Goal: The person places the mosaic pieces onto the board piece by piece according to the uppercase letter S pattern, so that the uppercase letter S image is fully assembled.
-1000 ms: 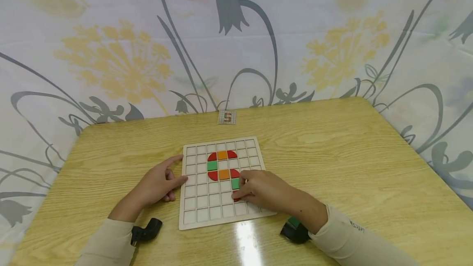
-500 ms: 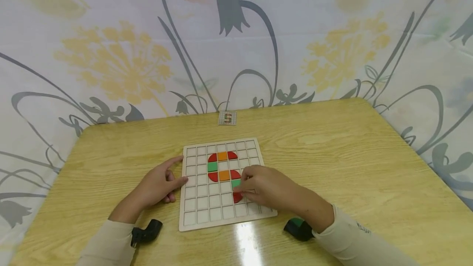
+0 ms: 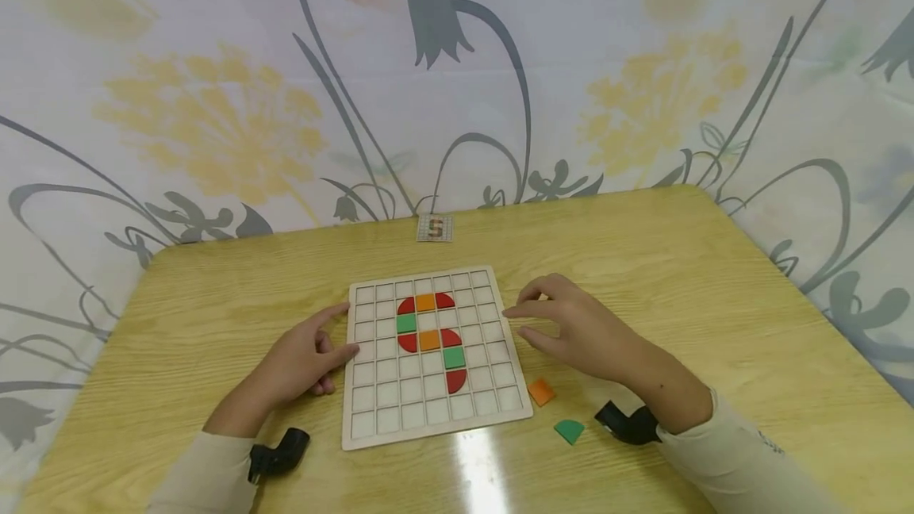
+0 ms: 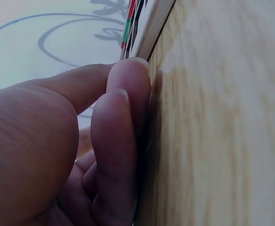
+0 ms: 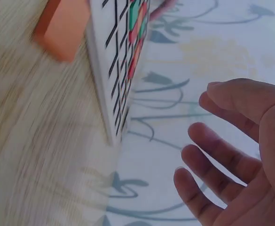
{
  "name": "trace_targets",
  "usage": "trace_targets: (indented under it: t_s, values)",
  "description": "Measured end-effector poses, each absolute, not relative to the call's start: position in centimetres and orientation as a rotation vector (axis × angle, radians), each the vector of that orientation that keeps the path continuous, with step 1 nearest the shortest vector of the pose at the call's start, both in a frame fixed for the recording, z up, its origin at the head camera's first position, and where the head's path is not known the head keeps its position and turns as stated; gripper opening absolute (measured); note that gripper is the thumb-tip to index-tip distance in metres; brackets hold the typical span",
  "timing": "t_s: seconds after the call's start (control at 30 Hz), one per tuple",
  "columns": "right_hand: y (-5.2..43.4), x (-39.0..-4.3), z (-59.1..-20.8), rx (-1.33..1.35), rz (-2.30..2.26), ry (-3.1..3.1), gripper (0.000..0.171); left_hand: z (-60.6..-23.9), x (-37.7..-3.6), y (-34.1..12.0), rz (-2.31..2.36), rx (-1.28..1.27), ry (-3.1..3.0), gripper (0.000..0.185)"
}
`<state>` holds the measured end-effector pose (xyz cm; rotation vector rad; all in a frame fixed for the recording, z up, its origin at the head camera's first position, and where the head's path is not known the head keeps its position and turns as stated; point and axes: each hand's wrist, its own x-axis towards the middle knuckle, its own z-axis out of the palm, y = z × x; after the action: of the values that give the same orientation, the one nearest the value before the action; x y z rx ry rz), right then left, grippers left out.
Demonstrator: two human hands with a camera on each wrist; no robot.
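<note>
A pale wooden grid board (image 3: pixel 367 423) lies on the table with several red, orange and green tiles set in an S-like curve. The lowest of them is a red quarter-circle tile (image 3: pixel 455 381), just below a green square tile (image 3: pixel 454 357). My left hand (image 3: pixel 296 359) touches the board's left edge with index finger and thumb, the other fingers bent under. My right hand (image 3: pixel 581 324) hovers beside the right edge with nothing in it, fingers spread and loosely bent in the right wrist view. Closest to it are an orange square tile (image 3: pixel 541 393) and a green quarter-circle tile (image 3: pixel 569 430) on the table.
At the table's far edge lies a small card (image 3: pixel 435 228) printed with a grid and an S pattern. Black wrist devices sit at both sleeves, the right one (image 3: pixel 628 423) near the green loose tile. A flower-printed cloth (image 3: pixel 371 101) hangs behind the wooden table (image 3: pixel 607 244).
My right hand has let go of the red quarter-circle tile and moved right, off the board, uncovering the loose orange and green tiles. The left hand stays at the board's edge.
</note>
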<state>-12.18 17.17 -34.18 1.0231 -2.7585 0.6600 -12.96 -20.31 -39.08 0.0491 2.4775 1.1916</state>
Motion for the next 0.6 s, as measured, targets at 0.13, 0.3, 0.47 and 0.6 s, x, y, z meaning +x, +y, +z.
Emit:
trace_targets:
  t_s: [0.13,0.3,0.47,0.6]
  values:
    - [18.6,-12.7,-34.5,1.012,0.761,-2.799,0.011,-38.9,-12.9,-20.3,1.197,0.047,2.473,0.071]
    - [19.9,-13.0,-35.2,1.085,1.035,-2.903,0.003,-38.8,-12.9,-20.3,1.191,0.05,2.478,0.071]
    - [20.4,-12.7,-36.4,1.274,1.226,-2.959,0.004,-38.8,-12.9,-20.3,1.192,0.053,2.476,0.071]
    - [20.5,-12.5,-36.9,1.414,1.303,-3.005,0.011,-38.9,-13.0,-20.3,1.195,0.044,2.467,0.071]
